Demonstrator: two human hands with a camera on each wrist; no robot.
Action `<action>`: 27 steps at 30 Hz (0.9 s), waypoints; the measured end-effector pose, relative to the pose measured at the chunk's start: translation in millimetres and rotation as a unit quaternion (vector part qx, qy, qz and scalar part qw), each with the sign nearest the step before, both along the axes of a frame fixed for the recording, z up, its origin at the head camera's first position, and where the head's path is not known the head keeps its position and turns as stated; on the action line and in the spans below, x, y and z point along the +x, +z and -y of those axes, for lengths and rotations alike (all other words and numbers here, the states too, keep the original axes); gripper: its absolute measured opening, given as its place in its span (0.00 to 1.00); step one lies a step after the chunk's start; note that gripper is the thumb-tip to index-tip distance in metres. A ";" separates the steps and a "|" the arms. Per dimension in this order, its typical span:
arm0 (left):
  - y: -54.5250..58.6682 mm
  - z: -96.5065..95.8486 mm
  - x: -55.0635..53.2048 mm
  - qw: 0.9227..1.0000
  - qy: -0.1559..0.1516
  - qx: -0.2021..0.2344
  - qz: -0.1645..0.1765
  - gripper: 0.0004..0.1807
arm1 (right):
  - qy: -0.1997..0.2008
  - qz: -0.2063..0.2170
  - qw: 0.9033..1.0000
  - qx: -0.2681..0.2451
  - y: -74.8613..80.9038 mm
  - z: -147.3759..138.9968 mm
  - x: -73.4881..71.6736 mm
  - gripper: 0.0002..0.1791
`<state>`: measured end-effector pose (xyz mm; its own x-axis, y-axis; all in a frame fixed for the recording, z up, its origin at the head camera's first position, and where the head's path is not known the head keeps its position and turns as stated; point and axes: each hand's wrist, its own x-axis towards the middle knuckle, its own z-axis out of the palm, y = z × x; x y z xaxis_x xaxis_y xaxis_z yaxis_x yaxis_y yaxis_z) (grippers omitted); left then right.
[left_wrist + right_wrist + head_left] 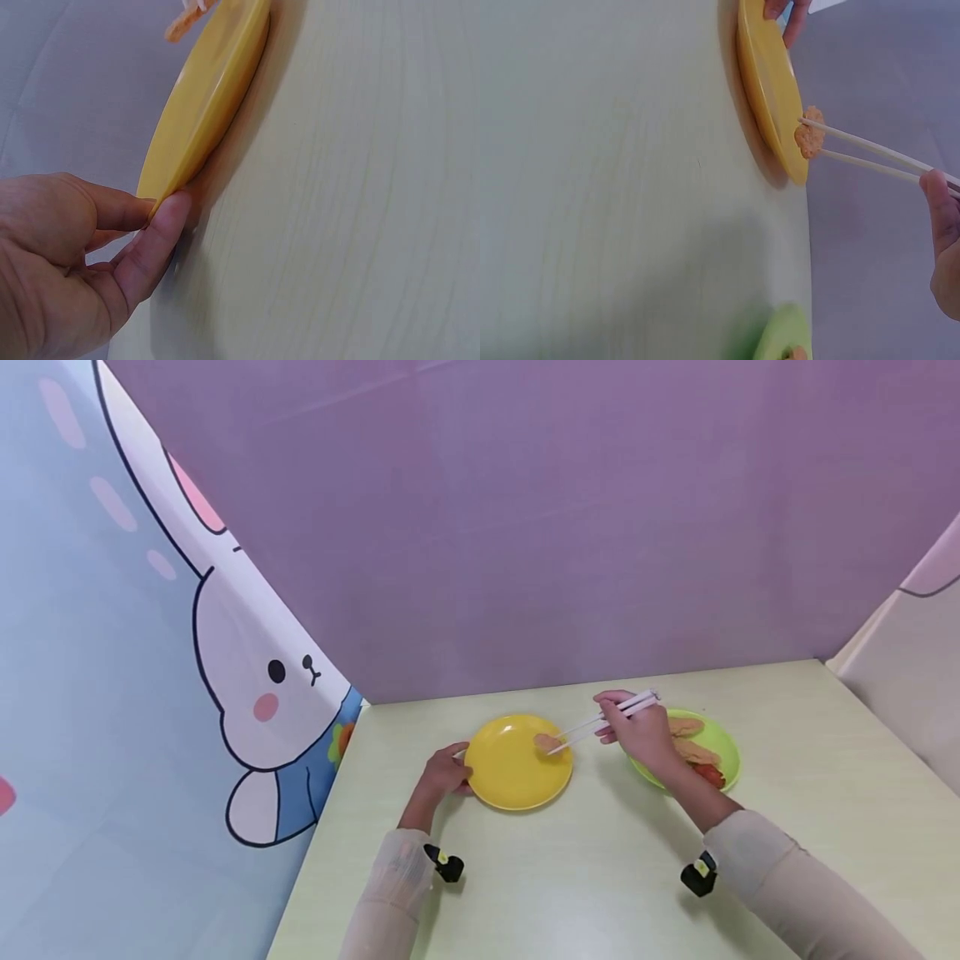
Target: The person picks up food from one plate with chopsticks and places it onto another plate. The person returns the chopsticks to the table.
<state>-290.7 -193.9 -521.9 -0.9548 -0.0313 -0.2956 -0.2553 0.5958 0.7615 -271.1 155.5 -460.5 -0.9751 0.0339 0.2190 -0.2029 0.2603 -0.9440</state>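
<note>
Nearest, pale sleeves (390,885) reach over the tabletop (555,877). Beyond them, the left hand (445,774) pinches the left rim of the yellow plate (510,768). The plate looks light, stiff and glossy, so its rim could slip; gripping it from above and below makes sense. To the right, well apart from the left, the right hand (637,733) has its fingers wrapped around 2 pale chopsticks (885,153). Slim and stiff, they probably steer best from the thicker upper part, where that hand grips. Their tips clasp a tan, rough-surfaced food piece (810,141) over the yellow plate's right side. It seems light; its bumpy coating should resist slipping, but a hard squeeze might crumble it, so gentle pressure across the middle suits. A green plate (727,752), partly hidden by the right forearm, carries more food. Farthest stands a purple wall (525,527).
</note>
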 end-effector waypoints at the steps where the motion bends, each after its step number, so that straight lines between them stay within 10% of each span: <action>1: -0.3 0.1 0.0 1.000 -0.001 0.000 0.000 0.34 | -0.001 -0.001 1.000 -0.005 -1.4 2.0 -0.8 0.16; 27: -1.3 0.0 -0.7 1.000 0.005 0.015 0.000 0.34 | -0.006 0.022 1.000 0.011 -17.5 20.6 -3.9 0.14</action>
<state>-291.4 -193.9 -523.2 -0.9543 -0.0323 -0.2970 -0.2617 0.5700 0.7789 -275.1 134.9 -477.9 -0.9833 0.0407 0.1775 -0.1590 0.2834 -0.9457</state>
